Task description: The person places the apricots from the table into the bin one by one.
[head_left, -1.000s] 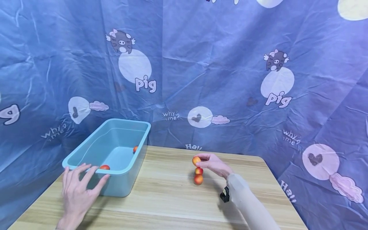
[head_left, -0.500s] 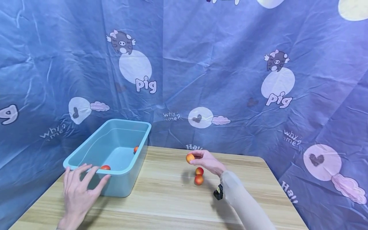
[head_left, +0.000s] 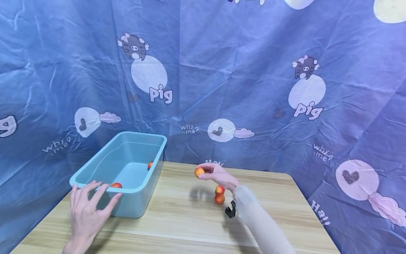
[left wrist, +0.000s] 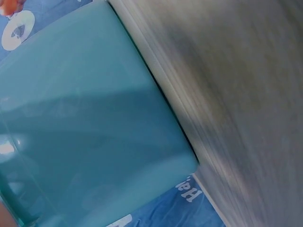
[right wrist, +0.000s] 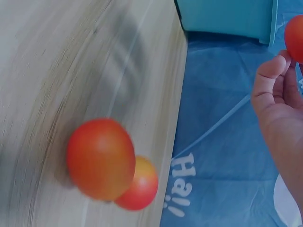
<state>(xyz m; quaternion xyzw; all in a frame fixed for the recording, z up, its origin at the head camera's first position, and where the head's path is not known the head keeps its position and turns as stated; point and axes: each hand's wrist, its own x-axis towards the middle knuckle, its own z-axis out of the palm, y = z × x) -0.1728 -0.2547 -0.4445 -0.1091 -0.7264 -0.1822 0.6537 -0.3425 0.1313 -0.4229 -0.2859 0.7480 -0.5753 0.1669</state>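
In the head view my right hand (head_left: 219, 175) pinches a small round red-and-yellow fruit (head_left: 199, 172) between thumb and fingers, above the table. The right wrist view shows this fruit (right wrist: 296, 39) at its right edge, partly cut off. Two similar fruits, a nearer one (head_left: 219, 199) and a farther one (head_left: 220, 189), sit together on the table beneath my right forearm. My left hand (head_left: 87, 211) rests with spread, relaxed fingers on the near rim of a light-blue plastic bin (head_left: 141, 195). Inside the bin lie a near fruit (head_left: 116, 185) and a partly hidden far fruit (head_left: 150, 165).
The wooden table (head_left: 177, 225) ends at the back against a blue printed cloth (head_left: 203, 88). The bin stands on the table's left side, its walls rising well above the surface. A black strap device (head_left: 231, 209) is worn at my right wrist.
My right hand has carried the pinched fruit leftward, away from the two other fruits and toward the bin. My left hand has stayed at the rim.
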